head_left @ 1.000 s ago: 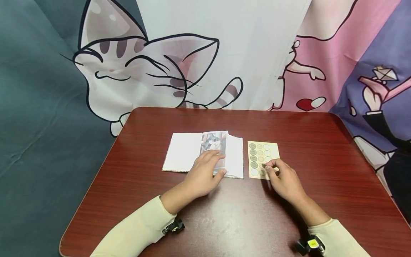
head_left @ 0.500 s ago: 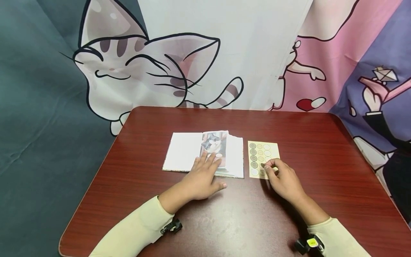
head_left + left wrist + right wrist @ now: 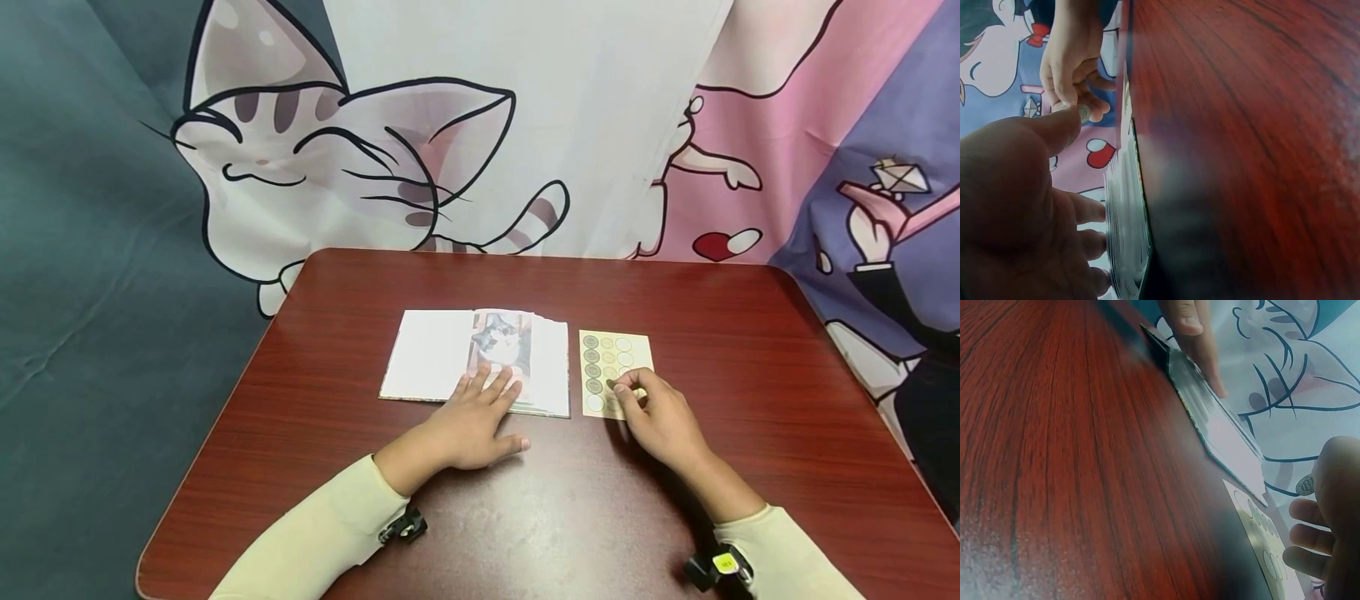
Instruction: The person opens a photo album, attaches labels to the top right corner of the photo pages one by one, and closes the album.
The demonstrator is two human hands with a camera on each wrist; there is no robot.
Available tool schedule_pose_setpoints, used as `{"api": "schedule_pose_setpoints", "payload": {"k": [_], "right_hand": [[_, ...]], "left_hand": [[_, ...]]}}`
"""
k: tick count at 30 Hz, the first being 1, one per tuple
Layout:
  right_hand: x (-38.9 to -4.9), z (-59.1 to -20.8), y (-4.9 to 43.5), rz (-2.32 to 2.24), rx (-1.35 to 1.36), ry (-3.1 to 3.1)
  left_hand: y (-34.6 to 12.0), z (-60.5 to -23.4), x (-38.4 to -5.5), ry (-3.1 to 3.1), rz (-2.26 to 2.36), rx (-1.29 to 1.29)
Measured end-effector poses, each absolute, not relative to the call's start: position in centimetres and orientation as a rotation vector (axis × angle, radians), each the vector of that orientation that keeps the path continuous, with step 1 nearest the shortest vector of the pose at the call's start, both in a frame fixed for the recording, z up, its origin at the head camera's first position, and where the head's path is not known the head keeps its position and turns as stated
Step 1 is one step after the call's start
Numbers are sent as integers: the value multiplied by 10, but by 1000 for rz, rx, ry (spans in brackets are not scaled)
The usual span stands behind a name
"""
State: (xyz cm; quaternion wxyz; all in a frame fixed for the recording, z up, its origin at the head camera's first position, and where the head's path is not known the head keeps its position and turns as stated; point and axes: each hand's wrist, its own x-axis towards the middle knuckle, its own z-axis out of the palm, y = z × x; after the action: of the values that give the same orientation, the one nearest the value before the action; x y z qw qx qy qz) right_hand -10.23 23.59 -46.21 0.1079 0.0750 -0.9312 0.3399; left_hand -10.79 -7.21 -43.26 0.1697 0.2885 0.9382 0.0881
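Observation:
My left hand rests with spread fingers on the lower part of an open photo album. Under its fingertips lies a page with a picture of a grey and white cat; the thumb points right, off the album's near edge. Between thumb and forefinger my right hand pinches a small round sticker, printed and coin-like, also visible in the left wrist view. That hand hovers over the lower right of a pale yellow sticker sheet, covering its corner. Several circles on the sheet look blank, others printed.
Both album and sheet lie on a reddish-brown wooden table, the sheet just right of the album. Behind the table's far edge hangs a curtain with cartoon cats. Something black stands past the right edge.
My left hand has slid down the album page, uncovering more of the cat picture, and its thumb has come off the near edge. The page lies flatter. The right hand has barely moved.

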Motion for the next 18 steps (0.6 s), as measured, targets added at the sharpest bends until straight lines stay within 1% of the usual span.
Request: {"api": "schedule_pose_setpoints", "payload": {"k": [18], "right_hand": [[-116, -457, 228, 1013, 230, -2755]], "left_hand": [[-73, -435, -109, 2654, 128, 826]]}}
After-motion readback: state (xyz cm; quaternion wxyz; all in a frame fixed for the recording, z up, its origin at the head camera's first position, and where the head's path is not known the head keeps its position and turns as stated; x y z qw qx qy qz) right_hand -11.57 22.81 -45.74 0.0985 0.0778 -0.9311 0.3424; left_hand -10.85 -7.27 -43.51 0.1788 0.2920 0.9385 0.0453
